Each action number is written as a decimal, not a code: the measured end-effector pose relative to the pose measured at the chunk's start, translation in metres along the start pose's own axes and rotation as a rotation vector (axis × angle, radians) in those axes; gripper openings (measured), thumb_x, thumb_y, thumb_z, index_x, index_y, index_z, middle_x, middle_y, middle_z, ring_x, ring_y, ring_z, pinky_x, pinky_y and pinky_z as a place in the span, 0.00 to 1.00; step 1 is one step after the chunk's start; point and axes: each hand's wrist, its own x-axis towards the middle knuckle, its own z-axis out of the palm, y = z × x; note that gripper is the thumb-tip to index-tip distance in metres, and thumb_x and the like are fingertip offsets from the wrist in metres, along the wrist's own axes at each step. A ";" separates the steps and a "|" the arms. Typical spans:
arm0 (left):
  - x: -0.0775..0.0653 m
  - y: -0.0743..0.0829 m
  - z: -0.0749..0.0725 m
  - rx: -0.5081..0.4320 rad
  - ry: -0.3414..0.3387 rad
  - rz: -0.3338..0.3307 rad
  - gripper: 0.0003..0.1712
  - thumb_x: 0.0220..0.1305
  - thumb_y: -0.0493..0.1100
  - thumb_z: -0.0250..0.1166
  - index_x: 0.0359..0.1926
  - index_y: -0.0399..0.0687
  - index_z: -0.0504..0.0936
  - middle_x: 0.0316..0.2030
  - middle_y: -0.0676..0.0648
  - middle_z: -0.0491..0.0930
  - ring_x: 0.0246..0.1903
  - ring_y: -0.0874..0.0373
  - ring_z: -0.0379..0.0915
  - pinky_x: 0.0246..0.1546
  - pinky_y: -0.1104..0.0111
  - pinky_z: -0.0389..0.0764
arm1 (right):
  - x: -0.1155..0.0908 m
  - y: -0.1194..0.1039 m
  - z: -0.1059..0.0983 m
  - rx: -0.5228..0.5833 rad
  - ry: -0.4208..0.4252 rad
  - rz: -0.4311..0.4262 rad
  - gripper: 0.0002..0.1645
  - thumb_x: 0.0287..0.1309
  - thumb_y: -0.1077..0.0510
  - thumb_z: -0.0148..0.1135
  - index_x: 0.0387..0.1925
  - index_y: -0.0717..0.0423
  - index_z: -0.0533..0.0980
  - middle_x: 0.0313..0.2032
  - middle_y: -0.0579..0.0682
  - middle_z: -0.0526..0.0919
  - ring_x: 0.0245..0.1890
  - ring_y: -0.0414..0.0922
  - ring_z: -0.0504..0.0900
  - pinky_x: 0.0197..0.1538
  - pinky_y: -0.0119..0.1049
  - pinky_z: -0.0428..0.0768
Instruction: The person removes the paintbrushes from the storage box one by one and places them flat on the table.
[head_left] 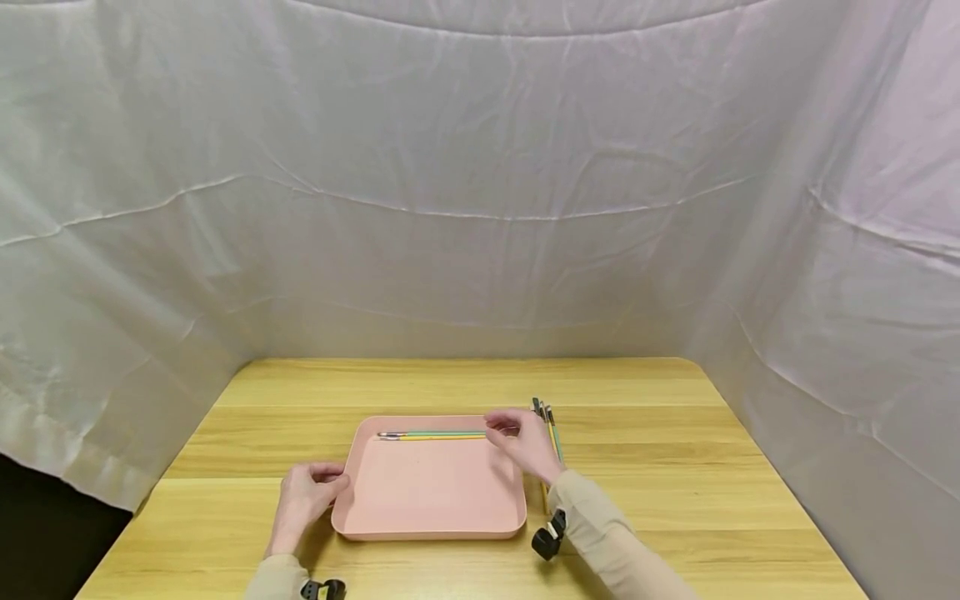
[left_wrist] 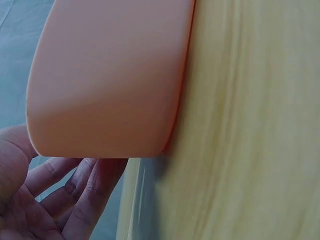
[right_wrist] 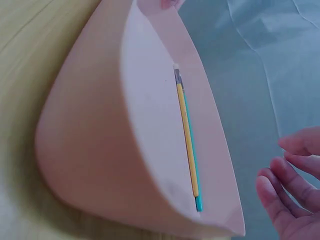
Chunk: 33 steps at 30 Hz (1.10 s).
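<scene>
A pink tray (head_left: 435, 492) lies on the wooden table, with two thin paintbrushes side by side along its far wall. One paintbrush (right_wrist: 186, 135) has a yellow handle, the other a teal one. At the tray's left end, my left hand (head_left: 303, 500) holds the wall; its fingers pass partly out of sight behind the tray in the left wrist view. Over the far right corner hovers my right hand (head_left: 528, 446), fingers loosely bent, nothing held. Its fingertips are close to the handle ends of the brushes in the head view.
More paintbrushes (head_left: 554, 432) lie on the table (head_left: 675, 483) just right of the tray, partly covered by my right hand and forearm. Grey curtains (head_left: 480, 250) hang behind the table and on both sides.
</scene>
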 end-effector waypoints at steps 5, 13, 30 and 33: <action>-0.001 0.000 -0.001 -0.012 -0.008 -0.006 0.17 0.54 0.37 0.67 0.43 0.30 0.87 0.33 0.41 0.89 0.28 0.65 0.80 0.29 0.77 0.82 | 0.009 -0.005 0.008 0.024 -0.126 -0.009 0.16 0.60 0.68 0.64 0.49 0.72 0.81 0.46 0.69 0.86 0.45 0.55 0.86 0.49 0.29 0.85; -0.001 0.000 -0.002 -0.054 -0.016 -0.011 0.17 0.53 0.36 0.67 0.43 0.29 0.87 0.31 0.41 0.89 0.26 0.64 0.81 0.28 0.75 0.85 | 0.021 -0.010 0.021 -0.042 -0.249 0.030 0.19 0.61 0.65 0.65 0.53 0.69 0.80 0.50 0.64 0.86 0.50 0.56 0.85 0.57 0.42 0.85; 0.000 -0.003 -0.001 -0.077 -0.028 -0.015 0.15 0.55 0.34 0.68 0.43 0.27 0.86 0.34 0.37 0.89 0.27 0.62 0.83 0.28 0.74 0.86 | 0.045 -0.008 0.049 -0.045 -0.427 0.028 0.20 0.61 0.68 0.64 0.55 0.69 0.79 0.53 0.65 0.85 0.55 0.59 0.84 0.61 0.46 0.83; 0.000 -0.003 -0.001 -0.074 -0.028 -0.008 0.15 0.55 0.34 0.68 0.43 0.28 0.87 0.34 0.37 0.89 0.28 0.60 0.84 0.29 0.73 0.86 | 0.048 -0.006 0.052 -0.056 -0.431 0.044 0.20 0.60 0.68 0.65 0.55 0.69 0.79 0.53 0.64 0.85 0.55 0.58 0.84 0.61 0.47 0.83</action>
